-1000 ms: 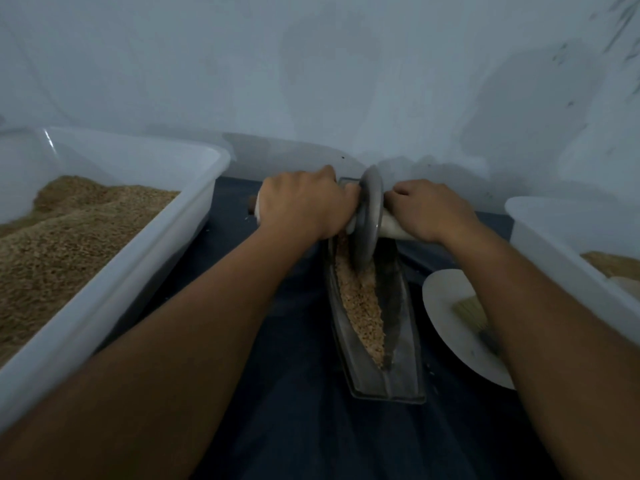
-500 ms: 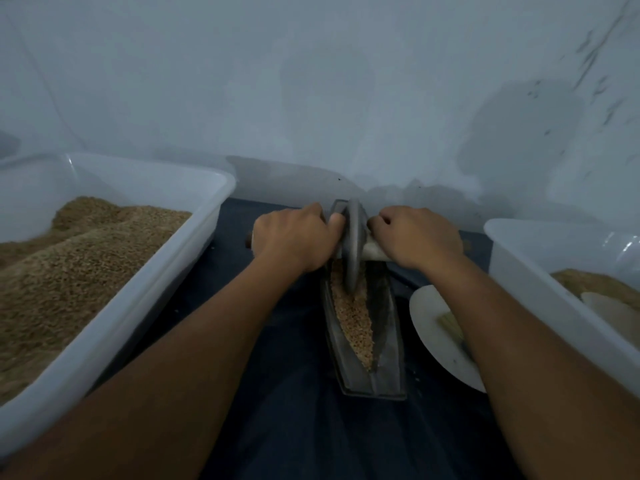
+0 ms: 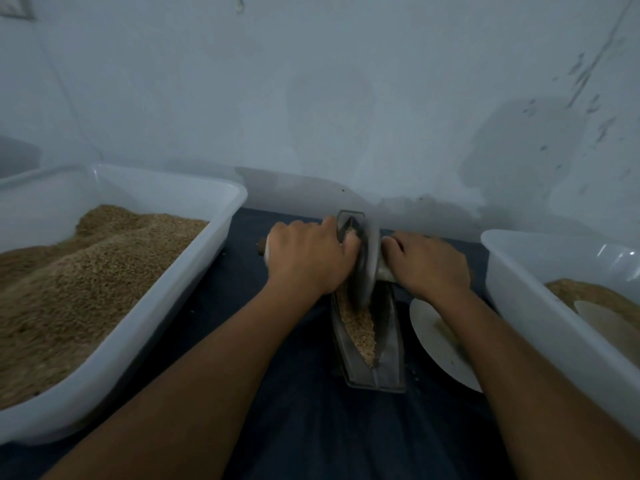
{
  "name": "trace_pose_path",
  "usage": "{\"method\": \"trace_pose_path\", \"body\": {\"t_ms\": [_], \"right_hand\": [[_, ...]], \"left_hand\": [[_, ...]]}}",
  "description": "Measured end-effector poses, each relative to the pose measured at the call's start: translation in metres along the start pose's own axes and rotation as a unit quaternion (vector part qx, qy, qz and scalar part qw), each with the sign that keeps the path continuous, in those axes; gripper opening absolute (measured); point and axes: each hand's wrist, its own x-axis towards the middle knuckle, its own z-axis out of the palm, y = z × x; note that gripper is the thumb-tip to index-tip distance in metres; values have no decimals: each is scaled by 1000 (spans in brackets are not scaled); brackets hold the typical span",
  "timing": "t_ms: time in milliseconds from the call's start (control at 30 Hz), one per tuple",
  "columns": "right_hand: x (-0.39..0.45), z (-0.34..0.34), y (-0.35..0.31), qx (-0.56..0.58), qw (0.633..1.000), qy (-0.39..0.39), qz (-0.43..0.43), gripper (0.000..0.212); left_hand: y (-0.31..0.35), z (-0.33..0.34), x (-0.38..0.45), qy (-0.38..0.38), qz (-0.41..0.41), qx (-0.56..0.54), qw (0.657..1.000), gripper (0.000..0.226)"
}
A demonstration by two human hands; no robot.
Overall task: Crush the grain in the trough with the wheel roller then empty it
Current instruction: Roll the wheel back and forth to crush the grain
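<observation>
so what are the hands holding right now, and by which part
Both hold the wheel roller by its axle handle: left hand grips the left end, right hand the right end, disc between them in the trough.

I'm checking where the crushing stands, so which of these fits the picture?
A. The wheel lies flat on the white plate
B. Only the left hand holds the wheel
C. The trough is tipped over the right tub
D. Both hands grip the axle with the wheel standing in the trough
D: the left hand and right hand each grip the axle on either side of the wheel roller, which stands on edge in the trough over the grain.
</observation>
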Motion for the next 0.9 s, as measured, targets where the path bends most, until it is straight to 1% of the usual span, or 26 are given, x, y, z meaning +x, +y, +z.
{"method": "trace_pose_path", "body": {"t_ms": [167,300,433,633,900], "right_hand": [[-14,-1,-1,-1,1000,23,8,45],[-18,0,0,1,999,38,12,45],[-16,2,-1,-1,999,44,11,44],[-7,4,0,0,1000,25,17,46],[13,6,0,1,1000,8,8,45]], "left_hand": [[3,-7,-9,31,10,4,999,54],[6,-9,-10,35,17,3,999,54],[5,-10,-9,40,16,-7,999,48],[3,-4,-2,34,18,0,999,49],[-2,7,12,19,5,-24,1000,48]]}}
